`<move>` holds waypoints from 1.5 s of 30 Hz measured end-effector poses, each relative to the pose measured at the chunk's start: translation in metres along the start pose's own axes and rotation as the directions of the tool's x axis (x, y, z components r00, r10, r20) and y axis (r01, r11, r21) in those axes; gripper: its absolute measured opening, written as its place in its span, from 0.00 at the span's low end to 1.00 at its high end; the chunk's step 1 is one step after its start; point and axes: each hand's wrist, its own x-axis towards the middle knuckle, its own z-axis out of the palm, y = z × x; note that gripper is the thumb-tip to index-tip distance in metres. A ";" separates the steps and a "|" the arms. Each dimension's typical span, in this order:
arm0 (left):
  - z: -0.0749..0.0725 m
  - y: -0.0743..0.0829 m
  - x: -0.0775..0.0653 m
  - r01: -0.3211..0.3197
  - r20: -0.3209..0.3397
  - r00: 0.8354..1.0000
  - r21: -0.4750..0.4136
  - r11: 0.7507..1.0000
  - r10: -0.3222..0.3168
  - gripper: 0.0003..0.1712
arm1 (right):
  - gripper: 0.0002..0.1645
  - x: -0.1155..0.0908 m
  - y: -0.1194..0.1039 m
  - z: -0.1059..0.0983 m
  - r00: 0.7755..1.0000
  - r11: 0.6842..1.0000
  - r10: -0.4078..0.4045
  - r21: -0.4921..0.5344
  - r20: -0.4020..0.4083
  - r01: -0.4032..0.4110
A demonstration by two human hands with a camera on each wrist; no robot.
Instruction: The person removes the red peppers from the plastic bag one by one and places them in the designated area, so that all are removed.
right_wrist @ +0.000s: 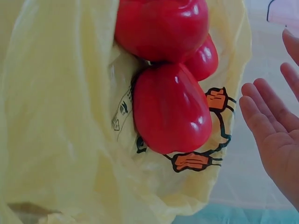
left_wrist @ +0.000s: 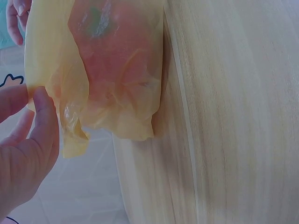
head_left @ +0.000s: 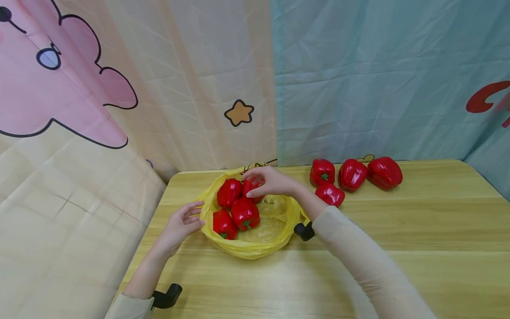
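Note:
A yellow plastic bag (head_left: 255,252) stands with its mouth open on the table, several red bell peppers (head_left: 245,213) inside it. At the bag's left side, my left hand (head_left: 182,227) pinches the rim between thumb and fingers. In the left wrist view, the left hand (left_wrist: 28,144) is at the bag's edge, and a bell pepper (left_wrist: 117,51) shows through the film. My right hand (head_left: 271,181) hovers over the far part of the bag, fingers loosely bent. From the right wrist, the right hand (right_wrist: 275,126) holds nothing, and a bell pepper (right_wrist: 172,109) lies apart from it.
Several more red bell peppers (head_left: 352,174) lie on the wooden table (head_left: 418,230) right of the bag, one (head_left: 330,195) partly behind the right forearm. A patterned curtain (head_left: 338,88) hangs along the table's back edge. Black wrist mounts (head_left: 167,296) stick out beside the wrists.

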 end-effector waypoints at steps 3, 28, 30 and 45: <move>0.000 0.000 0.000 0.001 -0.002 1.000 0.001 1.000 -0.001 0.32 | 0.29 0.004 0.002 0.004 1.000 0.999 0.019 0.034 0.003 -0.019; 0.001 -0.001 0.001 0.005 -0.008 1.000 -0.003 1.000 -0.005 0.32 | 0.28 0.021 0.014 0.022 0.990 0.987 0.139 0.090 -0.028 -0.136; 0.001 -0.001 0.000 0.008 -0.006 1.000 -0.004 1.000 -0.008 0.32 | 0.28 0.020 0.016 0.024 0.989 0.985 0.143 0.100 -0.023 -0.140; 0.001 -0.003 0.000 0.006 0.004 1.000 -0.010 1.000 -0.006 0.32 | 0.26 0.016 0.029 0.033 0.989 0.983 0.146 0.115 -0.028 -0.142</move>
